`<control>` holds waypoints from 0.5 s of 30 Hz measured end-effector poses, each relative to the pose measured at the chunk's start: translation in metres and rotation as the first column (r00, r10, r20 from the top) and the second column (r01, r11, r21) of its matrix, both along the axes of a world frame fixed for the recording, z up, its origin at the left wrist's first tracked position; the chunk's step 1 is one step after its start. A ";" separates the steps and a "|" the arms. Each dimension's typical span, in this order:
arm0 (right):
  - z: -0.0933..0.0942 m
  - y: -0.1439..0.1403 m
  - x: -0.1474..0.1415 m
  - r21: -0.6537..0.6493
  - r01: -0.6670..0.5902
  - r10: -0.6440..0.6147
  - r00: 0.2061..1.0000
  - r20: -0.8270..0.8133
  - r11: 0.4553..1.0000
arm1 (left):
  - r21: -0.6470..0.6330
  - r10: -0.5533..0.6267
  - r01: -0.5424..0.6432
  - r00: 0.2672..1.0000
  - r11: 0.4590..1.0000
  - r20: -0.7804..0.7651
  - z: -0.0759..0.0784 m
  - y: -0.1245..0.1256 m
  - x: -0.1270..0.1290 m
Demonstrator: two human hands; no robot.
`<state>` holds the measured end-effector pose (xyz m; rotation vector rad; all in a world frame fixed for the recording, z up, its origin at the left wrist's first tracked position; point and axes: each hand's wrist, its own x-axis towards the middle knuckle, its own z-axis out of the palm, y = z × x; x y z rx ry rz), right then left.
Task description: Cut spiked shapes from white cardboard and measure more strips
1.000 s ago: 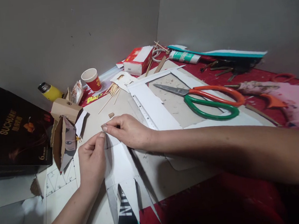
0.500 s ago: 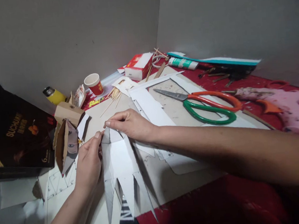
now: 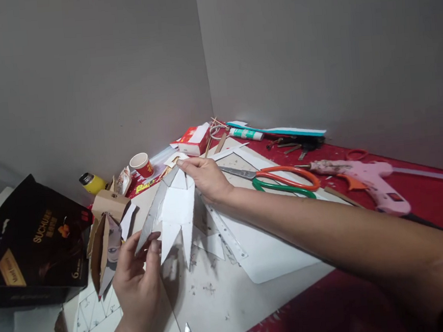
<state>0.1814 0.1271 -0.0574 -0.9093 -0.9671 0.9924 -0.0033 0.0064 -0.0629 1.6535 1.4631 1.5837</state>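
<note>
Left of scissors, pinching paper shape tips-down in right hand, perhaps touching one tip with half-spread left hand.

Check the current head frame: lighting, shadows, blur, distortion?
Head view: dim light on the grey walls; red table covering sinks into near-black shadow at lower right; soft shadows on the pale board below the white paper piece; fine print on the black box too soft to read; right forearm looks stretched toward the edge, likely wide-angle distortion.
</note>
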 end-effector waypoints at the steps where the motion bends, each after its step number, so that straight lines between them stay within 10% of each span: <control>1: -0.002 0.000 -0.001 0.000 -0.002 0.002 1.000 -0.012 1.000 | 0.072 -0.001 0.002 1.000 0.997 -0.023 -0.002 -0.001 0.000; 8: -0.009 -0.006 -0.007 -0.025 -0.086 0.084 0.993 -0.081 0.996 | 0.400 -0.015 0.241 0.870 0.884 -0.492 -0.009 0.002 -0.016; 15: -0.009 -0.007 -0.010 -0.062 -0.215 0.205 0.969 -0.134 0.975 | 0.307 -0.097 0.511 0.620 0.803 -0.779 -0.005 0.006 -0.024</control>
